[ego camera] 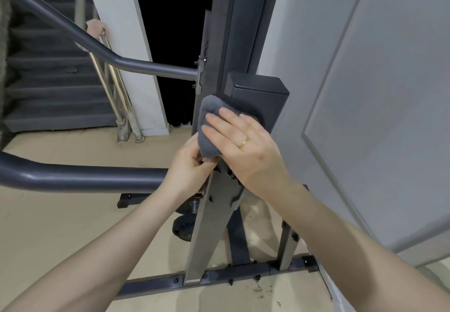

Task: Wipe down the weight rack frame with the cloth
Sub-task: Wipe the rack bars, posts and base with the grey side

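A dark grey metal rack frame [214, 226] stands upright in the middle of the head view, with a black box-shaped cap [258, 97] higher up. A bunched grey cloth [209, 122] lies against the upright post. My right hand [243, 141] presses flat on the cloth with straight fingers; a gold ring sits on one finger. My left hand [192, 168] is just below, its fingers curled and pinching the cloth's lower edge against the frame.
Two thick grey tube arms [80, 175] reach left from the post. A base bar [219, 275] with bolts lies on the beige floor. A grey door [377, 92] stands close on the right. Stairs and a railing [114, 87] are at the back left.
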A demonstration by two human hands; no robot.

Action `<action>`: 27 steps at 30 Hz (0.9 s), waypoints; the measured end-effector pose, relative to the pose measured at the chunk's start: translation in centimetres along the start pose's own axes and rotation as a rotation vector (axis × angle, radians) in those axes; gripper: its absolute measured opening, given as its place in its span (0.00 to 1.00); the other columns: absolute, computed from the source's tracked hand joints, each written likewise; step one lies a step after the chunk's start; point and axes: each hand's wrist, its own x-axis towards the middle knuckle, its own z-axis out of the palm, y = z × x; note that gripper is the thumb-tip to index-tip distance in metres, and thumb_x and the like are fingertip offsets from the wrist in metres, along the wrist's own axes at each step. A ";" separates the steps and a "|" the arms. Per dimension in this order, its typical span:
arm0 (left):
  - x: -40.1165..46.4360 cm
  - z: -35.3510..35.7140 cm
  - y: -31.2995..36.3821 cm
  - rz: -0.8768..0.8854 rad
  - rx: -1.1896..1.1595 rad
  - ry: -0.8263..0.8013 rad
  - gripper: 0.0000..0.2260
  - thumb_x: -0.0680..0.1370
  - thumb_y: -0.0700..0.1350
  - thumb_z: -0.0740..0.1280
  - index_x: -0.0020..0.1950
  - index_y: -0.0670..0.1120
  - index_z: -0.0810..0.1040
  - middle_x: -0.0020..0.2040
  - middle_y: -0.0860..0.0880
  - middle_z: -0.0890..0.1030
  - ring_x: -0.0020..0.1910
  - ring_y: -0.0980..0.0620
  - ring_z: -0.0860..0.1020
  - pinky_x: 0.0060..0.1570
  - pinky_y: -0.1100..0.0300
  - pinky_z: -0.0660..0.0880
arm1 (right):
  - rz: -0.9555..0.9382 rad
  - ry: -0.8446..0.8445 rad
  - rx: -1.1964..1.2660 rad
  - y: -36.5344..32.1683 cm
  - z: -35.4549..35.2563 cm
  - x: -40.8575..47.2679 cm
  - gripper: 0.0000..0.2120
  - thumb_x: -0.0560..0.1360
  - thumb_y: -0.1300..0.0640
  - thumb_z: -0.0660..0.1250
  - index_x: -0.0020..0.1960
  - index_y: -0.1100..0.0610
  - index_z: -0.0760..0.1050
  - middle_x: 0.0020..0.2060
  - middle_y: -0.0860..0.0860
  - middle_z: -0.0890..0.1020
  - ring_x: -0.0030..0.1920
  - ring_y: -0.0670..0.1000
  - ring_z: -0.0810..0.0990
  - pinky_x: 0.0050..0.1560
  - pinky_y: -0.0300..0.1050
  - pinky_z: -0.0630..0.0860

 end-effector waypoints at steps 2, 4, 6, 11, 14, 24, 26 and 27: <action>0.0 -0.7 -0.1 0.002 -0.043 -0.060 0.19 0.76 0.30 0.64 0.53 0.55 0.72 0.50 0.57 0.78 0.47 0.72 0.76 0.46 0.75 0.71 | -0.065 -0.064 -0.072 0.3 0.0 0.2 0.16 0.78 0.66 0.62 0.64 0.61 0.75 0.64 0.56 0.76 0.68 0.54 0.68 0.72 0.46 0.58; -0.2 -1.4 -0.6 0.038 -0.024 -0.166 0.24 0.77 0.30 0.63 0.63 0.56 0.70 0.63 0.55 0.75 0.61 0.68 0.72 0.59 0.69 0.71 | -0.067 -0.133 -0.111 1.1 -0.6 -1.7 0.17 0.78 0.67 0.60 0.66 0.61 0.72 0.67 0.56 0.73 0.68 0.54 0.67 0.72 0.47 0.58; -0.7 -1.9 -1.7 0.025 0.028 -0.225 0.28 0.77 0.31 0.61 0.70 0.58 0.64 0.72 0.55 0.67 0.70 0.63 0.65 0.69 0.60 0.66 | -0.040 -0.195 -0.184 1.4 -1.2 -4.8 0.17 0.80 0.67 0.54 0.67 0.59 0.68 0.66 0.54 0.73 0.68 0.55 0.66 0.73 0.48 0.55; -1.6 -2.5 -3.2 -0.066 0.111 -0.313 0.31 0.78 0.31 0.57 0.70 0.64 0.60 0.73 0.58 0.65 0.71 0.64 0.63 0.72 0.59 0.61 | 0.007 -0.265 -0.297 -0.9 0.6 -7.8 0.20 0.78 0.67 0.54 0.70 0.60 0.64 0.65 0.54 0.76 0.68 0.55 0.65 0.73 0.49 0.53; -1.5 -2.7 -3.2 -0.039 0.128 -0.329 0.31 0.77 0.29 0.57 0.72 0.58 0.63 0.73 0.58 0.64 0.72 0.62 0.62 0.72 0.61 0.61 | 0.045 -0.266 -0.246 -1.1 2.0 -8.1 0.20 0.81 0.66 0.49 0.73 0.59 0.59 0.69 0.53 0.69 0.69 0.54 0.64 0.72 0.50 0.57; -2.1 -2.0 -3.2 -0.045 0.120 -0.318 0.37 0.72 0.25 0.56 0.69 0.62 0.58 0.71 0.64 0.59 0.66 0.78 0.54 0.62 0.81 0.53 | 0.685 -0.072 0.160 -5.5 2.8 -6.4 0.24 0.76 0.60 0.54 0.72 0.59 0.58 0.70 0.53 0.63 0.73 0.51 0.54 0.73 0.33 0.46; -2.2 -2.1 -3.1 -0.060 0.111 -0.330 0.38 0.72 0.24 0.55 0.70 0.62 0.58 0.72 0.63 0.59 0.69 0.73 0.55 0.65 0.79 0.54 | 0.757 -0.059 0.213 -6.0 3.1 -6.9 0.27 0.77 0.57 0.53 0.75 0.53 0.52 0.74 0.47 0.57 0.74 0.46 0.48 0.73 0.34 0.43; -2.2 -2.2 -3.1 -0.068 0.093 -0.343 0.39 0.72 0.24 0.55 0.70 0.63 0.58 0.72 0.63 0.59 0.70 0.70 0.55 0.66 0.76 0.55 | 0.813 -0.069 0.250 -6.2 3.0 -7.4 0.28 0.77 0.56 0.52 0.76 0.50 0.49 0.75 0.46 0.52 0.75 0.44 0.45 0.73 0.35 0.43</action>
